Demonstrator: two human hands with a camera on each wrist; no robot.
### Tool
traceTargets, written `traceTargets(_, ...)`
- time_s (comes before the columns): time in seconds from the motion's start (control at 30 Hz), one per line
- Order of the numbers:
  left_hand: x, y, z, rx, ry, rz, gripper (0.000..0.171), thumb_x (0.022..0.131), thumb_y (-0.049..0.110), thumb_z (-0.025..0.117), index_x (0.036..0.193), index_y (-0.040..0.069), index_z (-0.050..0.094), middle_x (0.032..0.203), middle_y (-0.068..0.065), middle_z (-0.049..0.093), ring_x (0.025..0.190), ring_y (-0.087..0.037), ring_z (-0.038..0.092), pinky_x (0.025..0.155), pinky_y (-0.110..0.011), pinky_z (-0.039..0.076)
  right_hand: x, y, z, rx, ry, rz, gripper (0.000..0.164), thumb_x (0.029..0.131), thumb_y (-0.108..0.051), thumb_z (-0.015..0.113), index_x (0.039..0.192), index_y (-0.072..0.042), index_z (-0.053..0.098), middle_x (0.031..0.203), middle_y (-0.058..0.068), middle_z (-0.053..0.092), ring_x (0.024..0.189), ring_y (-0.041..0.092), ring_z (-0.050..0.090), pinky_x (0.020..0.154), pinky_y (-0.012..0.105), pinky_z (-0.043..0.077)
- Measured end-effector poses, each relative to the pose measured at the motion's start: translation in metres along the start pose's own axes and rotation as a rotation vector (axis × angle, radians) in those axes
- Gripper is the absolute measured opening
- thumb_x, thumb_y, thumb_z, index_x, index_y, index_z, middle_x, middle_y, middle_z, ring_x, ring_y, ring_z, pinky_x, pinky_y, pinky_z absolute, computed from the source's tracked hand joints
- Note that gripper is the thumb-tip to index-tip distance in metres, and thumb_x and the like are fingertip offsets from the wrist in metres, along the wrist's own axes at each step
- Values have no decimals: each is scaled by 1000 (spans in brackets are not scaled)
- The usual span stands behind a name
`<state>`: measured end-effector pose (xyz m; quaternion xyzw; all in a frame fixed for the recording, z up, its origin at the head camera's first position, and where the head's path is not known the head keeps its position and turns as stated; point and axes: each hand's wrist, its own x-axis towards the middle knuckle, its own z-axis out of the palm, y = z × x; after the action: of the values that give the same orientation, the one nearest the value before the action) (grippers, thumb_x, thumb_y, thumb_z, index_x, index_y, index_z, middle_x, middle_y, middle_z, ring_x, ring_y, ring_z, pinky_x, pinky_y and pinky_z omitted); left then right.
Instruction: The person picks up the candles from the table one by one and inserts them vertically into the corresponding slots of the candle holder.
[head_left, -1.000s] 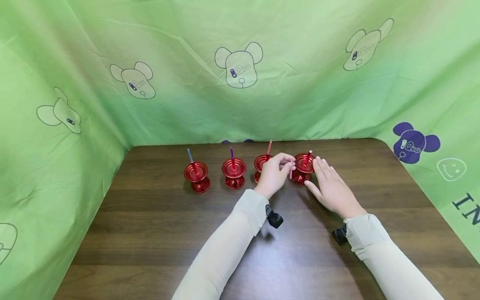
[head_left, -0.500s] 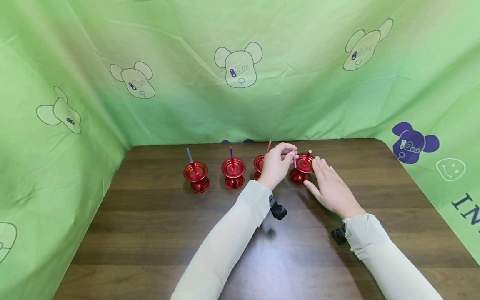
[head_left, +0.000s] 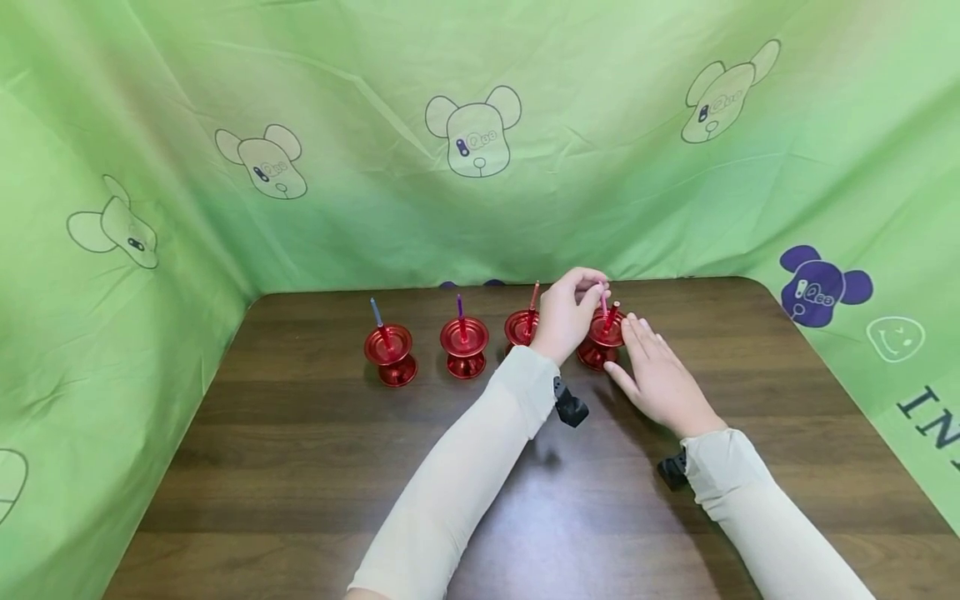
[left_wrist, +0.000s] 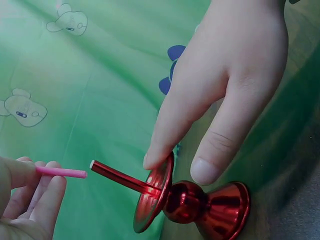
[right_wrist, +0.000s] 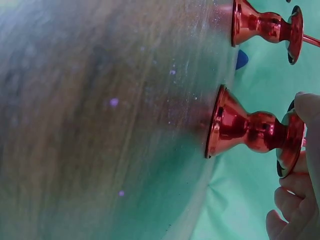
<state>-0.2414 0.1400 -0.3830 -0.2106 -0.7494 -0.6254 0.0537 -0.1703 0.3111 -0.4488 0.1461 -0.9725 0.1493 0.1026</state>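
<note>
My left hand (head_left: 570, 312) pinches a thin pink candle (left_wrist: 62, 172) between thumb and fingers. It hangs over the rightmost red metal candle holder (head_left: 597, 354). In the left wrist view the candle's free end is just short of the pale tip of the holder's upright red tube (left_wrist: 120, 177); a small gap shows between them. My right hand (head_left: 660, 375) rests against the right side of that holder. Its fingers lie fairly straight, the index fingertip on the dish rim and the thumb tip beside the stem. Only part of the right hand (right_wrist: 295, 200) shows in the right wrist view.
Left of that holder stand more red candle holders in a row: one with a blue candle (head_left: 376, 312), one with a purple candle (head_left: 461, 307), one with a red candle (head_left: 535, 296) and partly hidden by my left hand. A green printed cloth (head_left: 360, 167) hangs behind the wooden table (head_left: 300, 467).
My left hand has moved right and up with the pink candle, from beside the rightmost holder to over it. My right hand has stayed against that holder.
</note>
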Motion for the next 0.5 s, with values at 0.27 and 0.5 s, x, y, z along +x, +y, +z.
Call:
traceTargets(0.27, 4, 5, 7, -6, 52, 17, 14, 102, 9, 60, 113, 4, 68, 103, -6, 74, 91, -2, 68, 79, -10, 51, -1, -1, -3, 8, -6, 4, 71, 104, -30, 57, 150, 16, 30, 157, 37, 25, 145, 53, 25, 117, 62, 23)
traceTargets(0.5, 7, 5, 14, 20, 79, 39, 14, 102, 10, 60, 113, 6, 69, 102, -3, 74, 91, 1, 66, 82, -8, 48, -1, -1, -2, 6, -2, -1, 71, 103, -30, 58, 150, 17, 30, 157, 37, 27, 145, 52, 26, 117, 61, 24)
